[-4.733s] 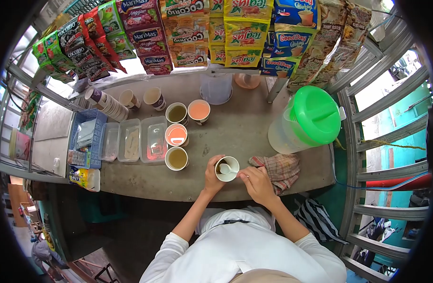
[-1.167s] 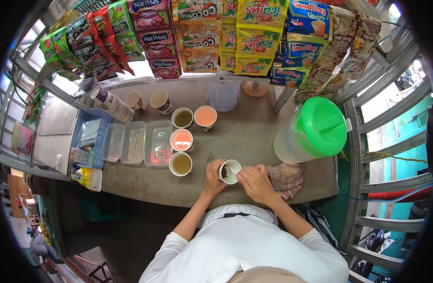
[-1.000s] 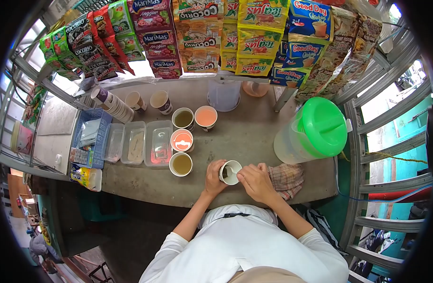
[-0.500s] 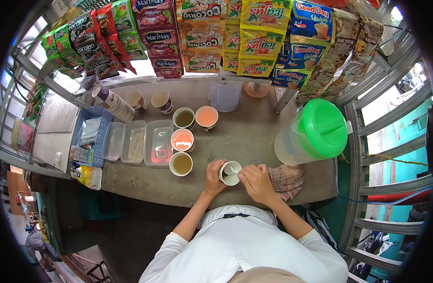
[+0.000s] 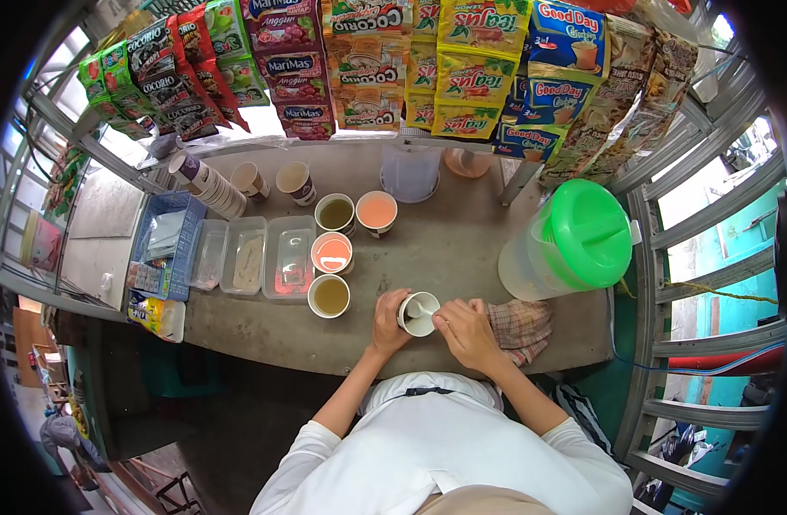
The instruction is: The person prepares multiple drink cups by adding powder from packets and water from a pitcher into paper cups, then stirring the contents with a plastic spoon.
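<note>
My left hand (image 5: pixel 390 321) is wrapped around the side of a paper cup (image 5: pixel 405 326) at the front of the table. Fingers of my right hand (image 5: pixel 465 333) are pinched together at the cup's right rim, holding a white spoon (image 5: pixel 425 302) that dips into it. The cup's inside is pale, with something dark low on its left; I cannot make out what it is. Up and to the left stand filled cups: two with greenish-brown drink, one nearer (image 5: pixel 331 295) and one farther (image 5: pixel 334 214), and two with orange drink, one between them (image 5: pixel 332 252) and one to the right (image 5: pixel 376 211).
A jug with a green lid (image 5: pixel 587 236) stands at the right, beside a checked cloth (image 5: pixel 520 328). Clear plastic containers (image 5: pixel 289 257), a blue basket (image 5: pixel 184 225) and stacked paper cups (image 5: pixel 208 187) are on the left. Drink sachets (image 5: pixel 368 64) hang overhead.
The spoon has shifted slightly inside the cup. Both my hands stay in nearly the same place, and the filled cups have not moved.
</note>
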Demonstrator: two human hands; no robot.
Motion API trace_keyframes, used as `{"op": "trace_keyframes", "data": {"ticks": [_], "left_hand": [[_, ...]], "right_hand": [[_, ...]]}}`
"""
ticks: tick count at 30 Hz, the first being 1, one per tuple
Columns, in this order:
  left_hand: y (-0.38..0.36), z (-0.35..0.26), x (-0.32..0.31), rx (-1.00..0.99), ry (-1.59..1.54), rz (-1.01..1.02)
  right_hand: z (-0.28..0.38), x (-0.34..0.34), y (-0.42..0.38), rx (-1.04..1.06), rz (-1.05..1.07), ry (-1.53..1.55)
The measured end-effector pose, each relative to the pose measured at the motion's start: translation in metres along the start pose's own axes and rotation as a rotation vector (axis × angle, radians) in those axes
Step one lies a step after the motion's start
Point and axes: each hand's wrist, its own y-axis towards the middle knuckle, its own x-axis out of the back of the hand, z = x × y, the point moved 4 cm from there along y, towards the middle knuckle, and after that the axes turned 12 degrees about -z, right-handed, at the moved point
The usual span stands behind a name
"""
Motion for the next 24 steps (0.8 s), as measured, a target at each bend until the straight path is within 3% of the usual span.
{"op": "trace_keyframes", "data": {"ticks": [24], "left_hand": [[-0.0038,0.0026,0.0005,0.069,-0.033,-0.032]], "right_hand": [[0.004,0.0043,0.0027,0.021,0.041,-0.04]]}}
